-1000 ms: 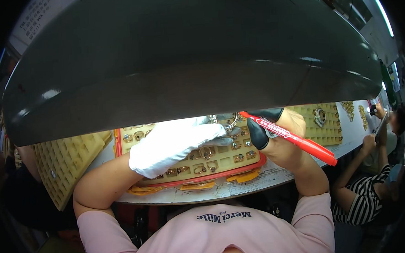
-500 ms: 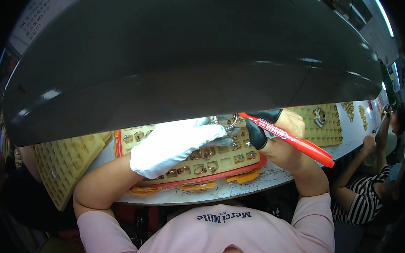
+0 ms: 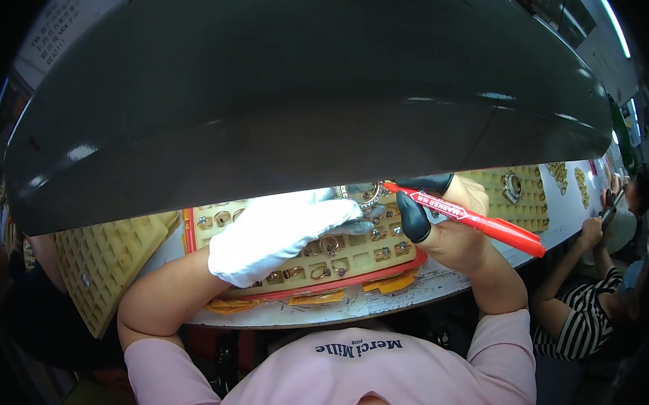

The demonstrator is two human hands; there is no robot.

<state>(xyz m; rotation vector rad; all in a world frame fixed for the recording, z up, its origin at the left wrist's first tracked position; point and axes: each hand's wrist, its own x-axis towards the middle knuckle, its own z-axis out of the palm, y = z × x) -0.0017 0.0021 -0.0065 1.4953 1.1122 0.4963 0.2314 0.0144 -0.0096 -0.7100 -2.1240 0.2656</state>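
My left hand (image 3: 282, 230), in a white cloth glove, is closed on a ring (image 3: 373, 197) with a pale, stone-like band. The lamp shade hides part of the ring and the fingertips. My right hand (image 3: 446, 218) wears black finger covers on the thumb and a finger, and grips a red marker (image 3: 480, 224). The marker's tip end points left and meets the ring's right side; whether it touches cannot be made out. Below both hands lies a cream slotted tray (image 3: 360, 261) with a red rim, holding several gold-coloured rings, some with stones.
A dark lamp shade (image 3: 297, 108) covers the upper view. Another slotted tray (image 3: 111, 269) leans at the left; a third tray (image 3: 492, 201) at the right carries a large ring (image 3: 512, 187). Gold-coloured pieces (image 3: 581, 187) lie farther right. Beyond them, a person in stripes (image 3: 584, 317) works.
The marker's back end has swung slightly outward and up, and my right hand has shifted a little with it. My left hand stays put with the ring. The striped person's hands have moved.
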